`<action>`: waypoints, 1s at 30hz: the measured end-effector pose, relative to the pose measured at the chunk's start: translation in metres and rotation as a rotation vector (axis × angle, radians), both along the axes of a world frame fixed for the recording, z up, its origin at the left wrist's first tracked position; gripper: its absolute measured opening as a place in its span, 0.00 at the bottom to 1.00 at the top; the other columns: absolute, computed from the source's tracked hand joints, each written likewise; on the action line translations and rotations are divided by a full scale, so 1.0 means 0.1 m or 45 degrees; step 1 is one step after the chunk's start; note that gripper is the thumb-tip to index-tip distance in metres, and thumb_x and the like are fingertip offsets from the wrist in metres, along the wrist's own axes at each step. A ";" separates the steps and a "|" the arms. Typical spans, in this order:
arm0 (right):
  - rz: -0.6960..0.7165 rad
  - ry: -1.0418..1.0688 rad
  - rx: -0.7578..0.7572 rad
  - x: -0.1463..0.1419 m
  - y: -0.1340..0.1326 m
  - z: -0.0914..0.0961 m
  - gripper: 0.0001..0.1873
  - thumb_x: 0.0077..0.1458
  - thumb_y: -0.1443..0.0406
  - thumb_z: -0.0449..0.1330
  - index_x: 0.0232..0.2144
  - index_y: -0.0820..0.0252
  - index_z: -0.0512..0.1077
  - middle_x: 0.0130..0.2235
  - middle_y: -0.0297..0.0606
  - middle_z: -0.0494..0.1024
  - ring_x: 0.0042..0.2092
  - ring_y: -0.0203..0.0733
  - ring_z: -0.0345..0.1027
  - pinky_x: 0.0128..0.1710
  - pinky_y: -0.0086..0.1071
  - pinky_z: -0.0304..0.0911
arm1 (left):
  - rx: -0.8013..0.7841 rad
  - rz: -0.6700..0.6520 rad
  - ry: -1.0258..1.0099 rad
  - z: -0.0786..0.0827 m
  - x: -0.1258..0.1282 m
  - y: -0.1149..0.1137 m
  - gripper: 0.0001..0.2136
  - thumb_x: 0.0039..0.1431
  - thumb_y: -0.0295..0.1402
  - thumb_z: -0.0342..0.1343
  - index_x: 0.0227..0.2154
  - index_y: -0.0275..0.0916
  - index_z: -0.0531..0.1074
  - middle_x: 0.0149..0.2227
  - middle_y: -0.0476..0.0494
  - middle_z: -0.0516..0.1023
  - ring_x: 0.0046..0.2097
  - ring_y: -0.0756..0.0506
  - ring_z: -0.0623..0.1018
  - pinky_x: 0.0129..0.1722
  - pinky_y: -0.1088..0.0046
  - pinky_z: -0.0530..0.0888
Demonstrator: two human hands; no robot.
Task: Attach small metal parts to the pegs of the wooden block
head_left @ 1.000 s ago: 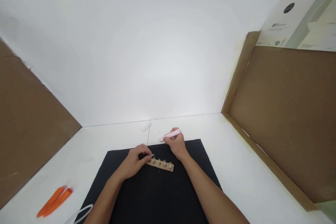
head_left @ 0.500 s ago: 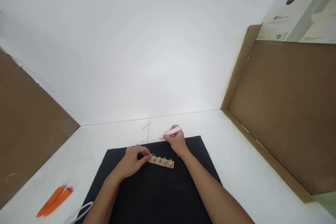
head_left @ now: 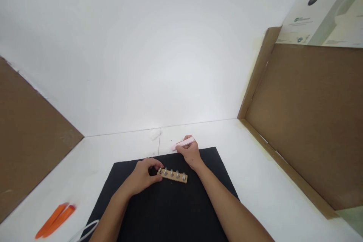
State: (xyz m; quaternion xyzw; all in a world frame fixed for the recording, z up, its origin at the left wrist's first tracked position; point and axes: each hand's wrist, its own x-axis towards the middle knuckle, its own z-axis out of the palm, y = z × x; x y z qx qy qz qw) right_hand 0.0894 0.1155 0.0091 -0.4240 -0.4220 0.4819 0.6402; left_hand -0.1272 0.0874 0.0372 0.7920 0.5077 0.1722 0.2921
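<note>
Left hand [head_left: 144,177]: thumb/fingers parted around tan strip [head_left: 174,177] end, grip unclear | five metal pieces [head_left: 171,173] atop strip | right hand [head_left: 191,155]: pinching pale-pink bar [head_left: 185,142] | black mat [head_left: 172,210] below hands

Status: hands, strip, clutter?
Right hand: grip on flat pink bar. Left hand: at left end of flat tan strip. Strip: five silvery pieces, one row. Two long orange pieces aside, left.

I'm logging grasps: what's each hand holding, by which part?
Right hand: pink bar, near its middle. Left hand: at left end of tan strip; whether held, can't tell.
</note>
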 end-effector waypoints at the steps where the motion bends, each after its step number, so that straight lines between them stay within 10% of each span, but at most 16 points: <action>1: -0.004 -0.008 0.000 0.00 0.00 -0.01 0.19 0.38 0.68 0.64 0.30 0.54 0.57 0.18 0.18 0.61 0.20 0.31 0.54 0.22 0.26 0.53 | 0.007 0.011 -0.004 -0.02 0.01 0.01 0.14 0.48 0.38 0.61 0.39 0.43 0.77 0.38 0.46 0.78 0.41 0.43 0.75 0.45 0.66 0.69; 9: 0.000 -0.007 0.003 0.01 0.03 -0.05 0.19 0.39 0.67 0.64 0.32 0.54 0.58 0.21 0.21 0.65 0.22 0.33 0.59 0.25 0.27 0.58 | 0.183 0.289 -0.006 -0.07 0.06 0.06 0.13 0.52 0.41 0.56 0.38 0.40 0.72 0.34 0.48 0.76 0.34 0.46 0.73 0.35 0.70 0.69; 14: -0.022 0.011 -0.014 0.01 0.03 -0.05 0.19 0.38 0.67 0.64 0.31 0.54 0.58 0.19 0.18 0.58 0.20 0.31 0.53 0.22 0.26 0.56 | -0.056 0.224 0.172 0.10 -0.06 -0.05 0.12 0.47 0.44 0.59 0.27 0.40 0.76 0.26 0.48 0.77 0.30 0.44 0.75 0.29 0.71 0.68; 21: -0.054 -0.009 -0.004 0.00 0.05 -0.08 0.19 0.39 0.66 0.64 0.31 0.54 0.58 0.19 0.18 0.57 0.20 0.31 0.54 0.23 0.27 0.58 | -0.017 0.106 0.226 0.21 0.19 -0.39 0.20 0.49 0.43 0.60 0.46 0.46 0.78 0.48 0.40 0.80 0.50 0.34 0.77 0.49 0.60 0.71; 30: -0.024 0.072 -0.013 -0.01 0.05 -0.07 0.20 0.40 0.67 0.65 0.34 0.55 0.59 0.21 0.22 0.67 0.21 0.34 0.63 0.25 0.29 0.62 | 0.080 0.171 0.657 0.13 0.62 -0.54 0.31 0.56 0.38 0.52 0.64 0.45 0.57 0.67 0.34 0.55 0.45 0.28 0.79 0.41 0.51 0.73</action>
